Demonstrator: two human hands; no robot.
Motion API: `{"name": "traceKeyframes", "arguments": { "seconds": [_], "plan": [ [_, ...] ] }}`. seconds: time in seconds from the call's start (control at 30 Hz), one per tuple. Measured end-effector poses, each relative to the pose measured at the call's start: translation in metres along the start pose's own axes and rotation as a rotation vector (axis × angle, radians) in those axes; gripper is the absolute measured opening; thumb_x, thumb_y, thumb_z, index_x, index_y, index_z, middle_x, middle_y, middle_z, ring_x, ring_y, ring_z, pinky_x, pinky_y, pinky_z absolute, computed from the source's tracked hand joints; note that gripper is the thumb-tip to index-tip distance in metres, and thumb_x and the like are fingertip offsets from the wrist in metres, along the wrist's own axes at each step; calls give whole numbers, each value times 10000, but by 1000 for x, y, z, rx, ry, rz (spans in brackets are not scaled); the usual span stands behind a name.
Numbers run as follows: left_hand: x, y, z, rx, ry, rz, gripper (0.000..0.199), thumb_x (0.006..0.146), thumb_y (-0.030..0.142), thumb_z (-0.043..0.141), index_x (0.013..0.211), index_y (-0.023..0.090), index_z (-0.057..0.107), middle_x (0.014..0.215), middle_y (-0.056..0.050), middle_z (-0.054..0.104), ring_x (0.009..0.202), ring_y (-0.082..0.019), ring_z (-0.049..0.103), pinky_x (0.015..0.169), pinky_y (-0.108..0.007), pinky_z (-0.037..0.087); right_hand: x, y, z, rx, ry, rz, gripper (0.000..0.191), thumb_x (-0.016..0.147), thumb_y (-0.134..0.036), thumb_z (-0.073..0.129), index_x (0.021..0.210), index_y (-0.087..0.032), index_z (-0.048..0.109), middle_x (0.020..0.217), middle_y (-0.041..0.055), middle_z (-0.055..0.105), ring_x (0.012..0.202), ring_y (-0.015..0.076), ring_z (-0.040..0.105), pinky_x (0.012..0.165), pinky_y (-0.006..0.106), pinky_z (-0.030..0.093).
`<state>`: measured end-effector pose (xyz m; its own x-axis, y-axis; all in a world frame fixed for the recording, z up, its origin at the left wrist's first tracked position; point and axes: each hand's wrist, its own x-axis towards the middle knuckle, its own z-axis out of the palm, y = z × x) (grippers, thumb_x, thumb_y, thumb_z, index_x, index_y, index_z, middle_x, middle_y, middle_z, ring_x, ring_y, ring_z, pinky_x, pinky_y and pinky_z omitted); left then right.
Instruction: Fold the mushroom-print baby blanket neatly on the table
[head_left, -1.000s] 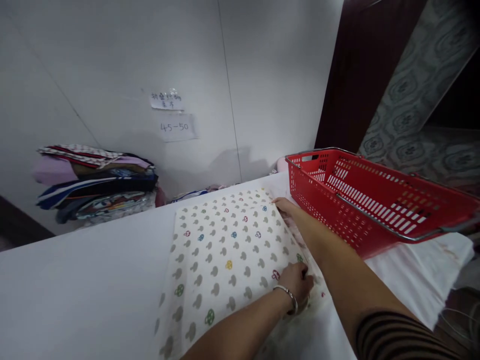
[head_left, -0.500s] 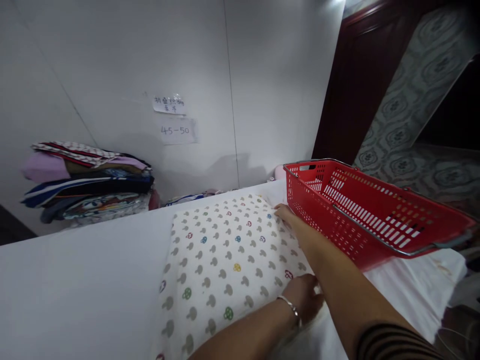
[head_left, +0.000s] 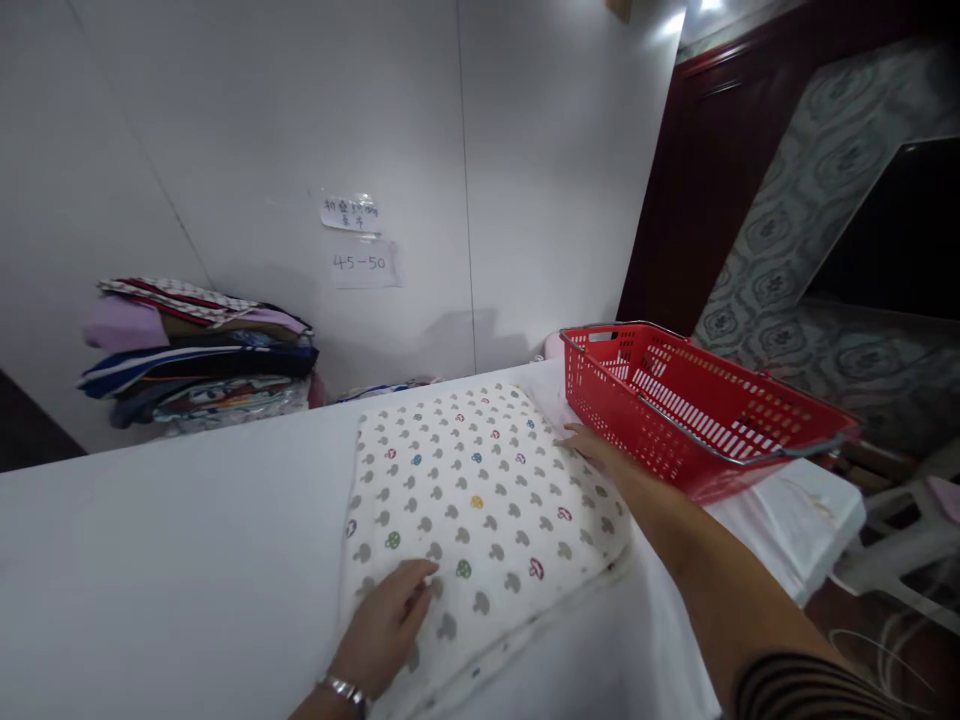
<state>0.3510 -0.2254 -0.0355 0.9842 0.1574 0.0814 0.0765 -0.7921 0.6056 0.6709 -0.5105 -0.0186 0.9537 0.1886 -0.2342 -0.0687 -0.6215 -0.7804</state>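
Observation:
A folded white cloth, printed with grey mushrooms and a few coloured ones, lies flat on the white table. Over its near left part is my left hand, fingers loosely bent and apart, holding nothing; a silver band circles the wrist. My right hand rests by the cloth's right edge near the far corner, its fingers stretched out and partly hidden behind the hand. The near edge of the cloth shows stacked layers.
A red plastic basket with metal handles stands right of the cloth, close to my right forearm. On the far left, a pile of folded clothes sits against the wall. The white table has its right end near a white stool.
My left hand has left the cloth's near right corner and moved left across it. My right hand stays by the right edge. The cloth's right side now lies flatter. The view has shifted slightly.

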Motion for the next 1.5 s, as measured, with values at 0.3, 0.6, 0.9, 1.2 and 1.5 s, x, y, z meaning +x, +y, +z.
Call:
{"name": "traceKeyframes", "arguments": {
  "seconds": [0.3,0.6,0.9,1.2,1.5],
  "plan": [
    [-69,-38,3,290,296,38,366,841,390,411,1039,197,651,1120,-66,661,1052,-214,603,936,-375,496,-71,55,-18,95,16,50,627,724,-226,663,1314,-144,467,884,57,678,760,158,629,654,230,475],
    [-83,-8,15,378,175,174,362,812,413,499,1082,224,648,1160,-81,634,1097,-255,557,929,-425,439,-117,68,-19,38,154,151,316,757,-136,611,1071,-110,585,520,-29,548,451,123,544,444,201,434],
    [-83,-7,11,438,141,184,313,835,353,454,1000,204,674,1097,-81,660,1037,-243,588,890,-401,452,-133,64,-27,-75,77,231,164,802,-228,603,677,-127,636,393,20,530,361,118,488,374,191,341],
    [-75,0,4,523,31,219,346,817,192,423,1097,209,625,1108,-85,640,1033,-239,572,903,-402,431,-138,66,-25,-123,30,276,277,823,-266,581,606,-103,636,328,22,488,309,106,414,359,204,293],
    [-59,22,12,709,-63,327,437,811,32,321,1148,174,560,1068,-110,599,986,-243,518,815,-385,387,-137,68,-23,-31,22,277,265,851,-274,563,629,-128,561,358,-20,463,306,72,367,354,194,265]
  ]
}}
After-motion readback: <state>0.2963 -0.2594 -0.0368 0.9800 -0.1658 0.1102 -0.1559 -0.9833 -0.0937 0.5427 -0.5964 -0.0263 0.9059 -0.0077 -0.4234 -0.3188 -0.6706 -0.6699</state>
